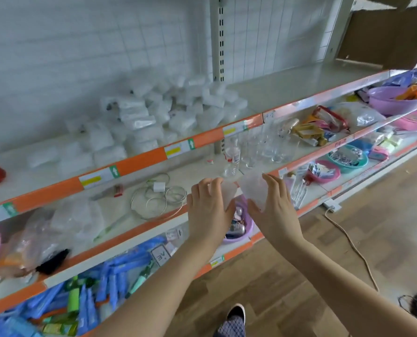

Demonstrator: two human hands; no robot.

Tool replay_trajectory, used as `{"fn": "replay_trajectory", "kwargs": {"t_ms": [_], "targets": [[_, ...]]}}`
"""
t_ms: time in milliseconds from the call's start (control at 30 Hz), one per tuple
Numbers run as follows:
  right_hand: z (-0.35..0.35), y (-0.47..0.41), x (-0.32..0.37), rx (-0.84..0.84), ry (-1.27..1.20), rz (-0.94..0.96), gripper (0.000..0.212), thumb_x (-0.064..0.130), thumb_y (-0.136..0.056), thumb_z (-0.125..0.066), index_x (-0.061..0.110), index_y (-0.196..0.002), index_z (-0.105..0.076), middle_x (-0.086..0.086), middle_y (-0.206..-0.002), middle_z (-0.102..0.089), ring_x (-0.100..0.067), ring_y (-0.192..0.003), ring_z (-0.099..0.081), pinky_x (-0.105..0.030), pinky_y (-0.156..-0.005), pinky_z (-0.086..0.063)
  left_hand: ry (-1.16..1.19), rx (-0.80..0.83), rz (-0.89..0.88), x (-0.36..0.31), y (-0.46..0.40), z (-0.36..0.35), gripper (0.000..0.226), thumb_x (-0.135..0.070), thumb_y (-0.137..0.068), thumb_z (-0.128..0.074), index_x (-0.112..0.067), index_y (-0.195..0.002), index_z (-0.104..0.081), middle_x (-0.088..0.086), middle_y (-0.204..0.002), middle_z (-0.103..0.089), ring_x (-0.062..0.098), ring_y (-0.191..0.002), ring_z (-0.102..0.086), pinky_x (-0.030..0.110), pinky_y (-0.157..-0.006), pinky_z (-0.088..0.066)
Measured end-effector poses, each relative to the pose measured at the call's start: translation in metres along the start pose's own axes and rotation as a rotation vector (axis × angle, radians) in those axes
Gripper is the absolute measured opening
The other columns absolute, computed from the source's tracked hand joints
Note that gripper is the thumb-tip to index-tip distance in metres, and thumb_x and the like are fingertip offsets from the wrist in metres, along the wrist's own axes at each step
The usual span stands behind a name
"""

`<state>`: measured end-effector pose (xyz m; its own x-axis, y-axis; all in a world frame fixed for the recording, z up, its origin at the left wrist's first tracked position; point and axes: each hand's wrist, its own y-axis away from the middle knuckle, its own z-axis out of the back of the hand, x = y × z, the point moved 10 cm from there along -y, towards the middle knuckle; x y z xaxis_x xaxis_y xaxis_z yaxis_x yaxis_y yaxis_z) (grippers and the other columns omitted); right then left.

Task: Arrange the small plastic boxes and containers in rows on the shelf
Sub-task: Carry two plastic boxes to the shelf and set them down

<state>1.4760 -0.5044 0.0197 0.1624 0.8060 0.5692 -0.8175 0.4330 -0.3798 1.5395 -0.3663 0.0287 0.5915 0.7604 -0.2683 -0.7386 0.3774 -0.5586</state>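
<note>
left hand (pixel 208 210) grips clear plastic box (pixel 227 193), fingers curled over its top. right hand (pixel 274 210) grips second clear box (pixel 253 188), thumb under, fingers along its right side. both boxes held side by side, just in front of middle shelf's (pixel 197 176) front edge. heap of small clear boxes (pixel 154 117) on top shelf (pixel 287 81), toward its back, left of upright post. glasses (pixel 258 147) on middle shelf behind hands.

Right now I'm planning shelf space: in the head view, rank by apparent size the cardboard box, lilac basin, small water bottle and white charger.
1. cardboard box
2. lilac basin
3. small water bottle
4. white charger

The box and basin sit farther away, so their lead is probably real.
</note>
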Motion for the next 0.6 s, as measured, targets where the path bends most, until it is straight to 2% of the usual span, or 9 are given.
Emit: {"fn": "replay_trajectory", "kwargs": {"t_ms": [233,467,600], "targets": [[0.012,-0.115,-0.038,-0.066,0.064,-0.037,0.068,0.025,-0.081,-0.072,0.004,-0.136,-0.038,-0.013,-0.136,-0.044,-0.033,-0.120,-0.048,-0.047,-0.095,-0.046,0.078,-0.050,-0.082,-0.027,-0.122,-0.056,0.050,-0.032,-0.075,-0.072,-0.013,-0.115,-0.049,0.010,-0.109,-0.058,0.031,-0.096,-0.054,0.038,-0.074,-0.046],[0.026,-0.197,-0.086,-0.103,0.038,-0.071,0.067,0.030,-0.086,-0.065,0.008,-0.141,-0.033,-0.011,-0.143,-0.038,-0.029,-0.126,-0.044,-0.042,-0.100,-0.043,0.077,-0.049,-0.140,-0.062,-0.206,-0.101,0.054,-0.030,-0.073,-0.075,-0.007,-0.114,-0.050,0.012,-0.111,-0.058,0.033,-0.100,-0.055,0.042,-0.079,-0.050],[0.031,-0.236,-0.120,-0.120,0.007,-0.077,0.067,0.031,-0.086,-0.065,0.009,-0.141,-0.033,-0.009,-0.144,-0.037,-0.027,-0.125,-0.042,-0.037,-0.098,-0.043,0.055,-0.041,-0.120,-0.080,-0.240,-0.129,0.056,-0.031,-0.067,-0.080,-0.008,-0.112,-0.054,0.011,-0.107,-0.060,0.032,-0.096,-0.057,0.040,-0.076,-0.048]]}}
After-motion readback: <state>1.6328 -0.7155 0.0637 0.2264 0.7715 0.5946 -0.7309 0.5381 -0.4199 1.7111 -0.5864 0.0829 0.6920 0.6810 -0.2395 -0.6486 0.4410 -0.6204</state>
